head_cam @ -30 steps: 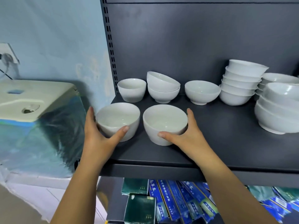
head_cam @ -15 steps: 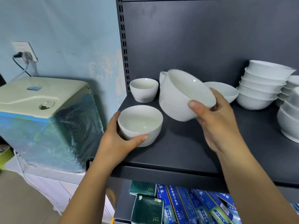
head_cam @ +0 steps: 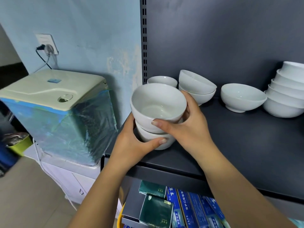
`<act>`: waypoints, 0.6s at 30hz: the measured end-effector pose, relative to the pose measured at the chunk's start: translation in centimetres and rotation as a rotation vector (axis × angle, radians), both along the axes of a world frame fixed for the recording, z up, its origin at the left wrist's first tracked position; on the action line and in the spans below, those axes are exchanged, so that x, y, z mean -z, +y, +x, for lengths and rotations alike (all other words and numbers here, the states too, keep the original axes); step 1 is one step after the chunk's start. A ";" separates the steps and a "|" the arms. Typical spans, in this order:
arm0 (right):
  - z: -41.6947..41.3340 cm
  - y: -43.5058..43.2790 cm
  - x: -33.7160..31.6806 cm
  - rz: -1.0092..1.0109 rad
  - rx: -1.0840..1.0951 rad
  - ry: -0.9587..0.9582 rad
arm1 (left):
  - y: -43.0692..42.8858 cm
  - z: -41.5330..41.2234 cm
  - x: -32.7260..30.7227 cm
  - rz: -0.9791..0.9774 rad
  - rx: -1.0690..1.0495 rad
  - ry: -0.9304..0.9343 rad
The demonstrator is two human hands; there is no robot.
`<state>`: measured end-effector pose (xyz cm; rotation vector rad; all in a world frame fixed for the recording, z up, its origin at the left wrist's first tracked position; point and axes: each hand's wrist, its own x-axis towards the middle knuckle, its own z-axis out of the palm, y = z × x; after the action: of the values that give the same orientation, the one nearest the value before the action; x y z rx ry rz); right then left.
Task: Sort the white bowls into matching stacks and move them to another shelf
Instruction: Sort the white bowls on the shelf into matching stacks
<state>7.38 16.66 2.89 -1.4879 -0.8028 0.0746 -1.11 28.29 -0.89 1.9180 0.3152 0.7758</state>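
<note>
At the front left corner of the dark shelf (head_cam: pixel 230 145), a white bowl (head_cam: pixel 158 104) sits nested in a second white bowl (head_cam: pixel 153 139). My right hand (head_cam: pixel 185 129) grips the upper bowl, thumb across its near side. My left hand (head_cam: pixel 131 145) grips the lower bowl from the left, thumb along its front. Behind them stand a small white bowl (head_cam: pixel 162 80), a tilted pair of stacked bowls (head_cam: pixel 197 86), a single wide bowl (head_cam: pixel 241 97) and a tall stack of several bowls (head_cam: pixel 286 94) at the right edge.
A cream-topped appliance wrapped in blue film (head_cam: pixel 54 109) stands left of the shelf, under a wall socket (head_cam: pixel 46 44). On the lower shelf lie green boxes (head_cam: pixel 156 209) and blue boxes (head_cam: pixel 194 209).
My right hand carried its bowl left and set it into the bowl my left hand holds. The view shifted left.
</note>
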 end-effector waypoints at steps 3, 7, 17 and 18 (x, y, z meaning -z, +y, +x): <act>0.1 -0.2 0.3 -0.007 0.024 -0.008 | 0.1 0.1 0.1 0.014 0.005 -0.002; 0.3 -0.2 0.9 -0.046 0.053 0.003 | 0.3 0.3 0.5 -0.003 -0.012 0.020; 0.6 -0.3 1.8 -0.100 0.060 0.018 | 0.4 0.4 0.7 -0.012 0.001 0.020; 0.6 -0.4 1.7 -0.094 0.045 0.028 | 0.4 0.4 0.7 -0.011 0.008 0.016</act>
<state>7.94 16.24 1.14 -1.5895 -0.7519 0.1001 -0.69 28.65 -1.54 1.9151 0.3210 0.7521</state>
